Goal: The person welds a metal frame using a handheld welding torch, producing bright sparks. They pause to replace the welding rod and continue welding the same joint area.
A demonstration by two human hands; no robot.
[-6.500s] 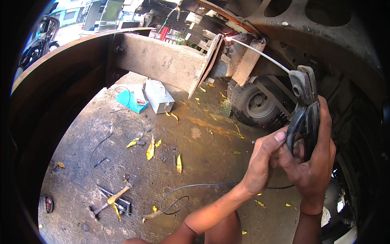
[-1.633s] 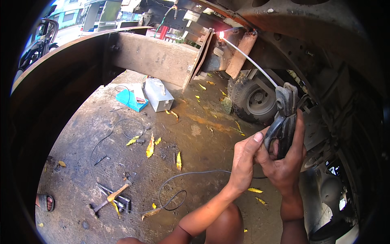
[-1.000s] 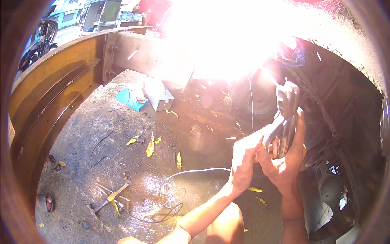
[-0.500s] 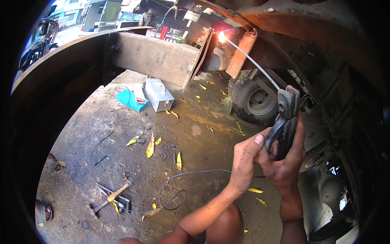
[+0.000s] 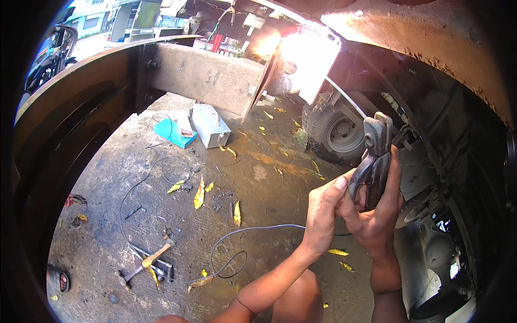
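My right hand (image 5: 379, 226) is wrapped around a dark welding electrode holder (image 5: 377, 161), raised at the right. My left hand (image 5: 323, 215) presses against it from the left, closed at the holder's lower part with its thumb beside the lever; its other fingers are largely hidden. From the holder's jaws a thin grey welding rod (image 5: 347, 97) slants up and left to a steel bracket (image 5: 283, 83) under a vehicle frame. A dazzling arc glare whites out the rod's tip and much of the bracket.
A rusty steel beam (image 5: 204, 72) crosses at upper left. Behind the holder is a truck tyre (image 5: 336, 129). On the concrete lie a grey metal box (image 5: 211, 126), a blue box (image 5: 175, 134), a hammer (image 5: 145, 264) and a black cable (image 5: 226, 237). A sandalled foot (image 5: 62, 281) shows at left.
The small reddish glow at the rod's tip has become a broad white glare, lighting the frame above. The holder has shifted slightly left, and less of the rod shows.
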